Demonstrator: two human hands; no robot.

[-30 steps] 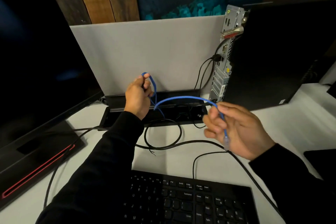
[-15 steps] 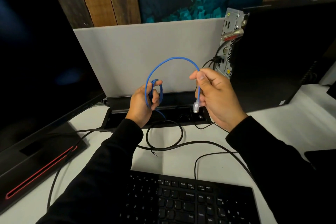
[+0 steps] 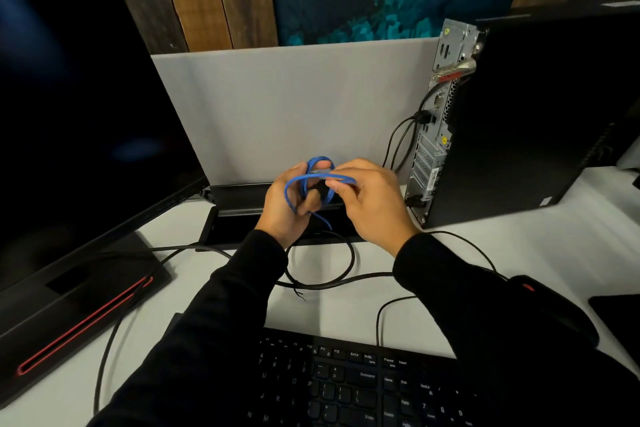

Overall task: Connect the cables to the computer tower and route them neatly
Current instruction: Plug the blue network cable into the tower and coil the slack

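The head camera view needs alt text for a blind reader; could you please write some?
Both hands, left hand and right hand, hold a coiled blue cable above a desk, between a dark monitor and a computer tower.

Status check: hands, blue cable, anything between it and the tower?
Both hands, left and right, grip the coiled blue cable. Not plugged into the tower. Black cables already hang at the rear ports.
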